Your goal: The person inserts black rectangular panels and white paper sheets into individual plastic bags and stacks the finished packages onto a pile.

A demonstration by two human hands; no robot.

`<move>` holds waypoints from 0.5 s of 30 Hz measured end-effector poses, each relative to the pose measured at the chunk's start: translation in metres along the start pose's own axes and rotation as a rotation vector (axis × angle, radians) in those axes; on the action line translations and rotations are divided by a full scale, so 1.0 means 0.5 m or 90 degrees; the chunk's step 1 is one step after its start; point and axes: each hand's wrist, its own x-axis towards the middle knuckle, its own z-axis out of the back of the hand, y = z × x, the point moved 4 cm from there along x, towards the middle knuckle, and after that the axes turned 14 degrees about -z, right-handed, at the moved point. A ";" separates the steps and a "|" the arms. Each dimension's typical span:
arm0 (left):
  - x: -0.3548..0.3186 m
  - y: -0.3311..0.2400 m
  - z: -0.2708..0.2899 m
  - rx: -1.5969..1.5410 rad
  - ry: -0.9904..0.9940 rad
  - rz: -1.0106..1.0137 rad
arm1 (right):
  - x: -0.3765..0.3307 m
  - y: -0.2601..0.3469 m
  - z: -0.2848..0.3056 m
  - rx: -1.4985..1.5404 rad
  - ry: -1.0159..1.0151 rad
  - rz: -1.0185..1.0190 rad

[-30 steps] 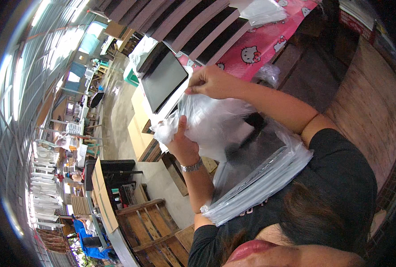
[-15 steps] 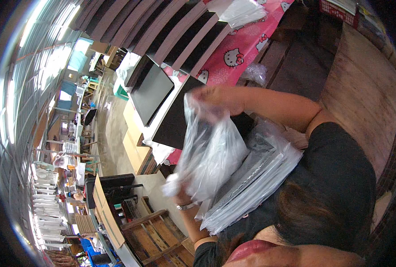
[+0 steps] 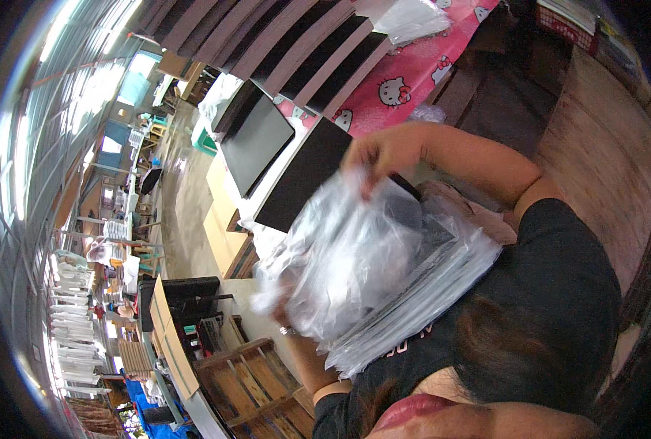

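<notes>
Close up by your chest, you've got a clear plastic bag point(image 3: 347, 249) stretched loosely between both hands, all crumpled and a bit blurry. Your right hand point(image 3: 385, 152) is on its far end, fingers bent down and looking like they're pinching the film against the thumb. Your left hand point(image 3: 281, 310) is at the near left end, mostly tucked behind the plastic, so I honestly can't tell what those fingers are doing. You've got a silver watch point(image 3: 287, 331) on that wrist.

Just to the right of the bag, a thick stack of clear sleeves point(image 3: 420, 304) leans against your black shirt point(image 3: 559, 293), lying across toward your left arm. Just left of your right hand there's a flat black panel point(image 3: 307, 175), and a shinier dark panel point(image 3: 256, 143) sits beyond it. Farther off you can see a row of dark slabs with pale edges point(image 3: 318, 58), next to a pink patterned cloth point(image 3: 420, 69). Down near left, there's a wooden pallet point(image 3: 249, 377).
</notes>
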 end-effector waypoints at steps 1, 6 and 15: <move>-0.001 0.027 -0.010 0.013 0.014 0.020 | -0.002 0.018 0.014 0.106 -0.140 0.111; 0.003 -0.017 -0.004 -0.007 0.050 0.018 | -0.010 -0.040 0.017 0.175 -0.019 -0.157; 0.006 0.072 0.029 0.010 0.111 0.131 | -0.014 -0.005 0.050 0.431 -0.068 0.071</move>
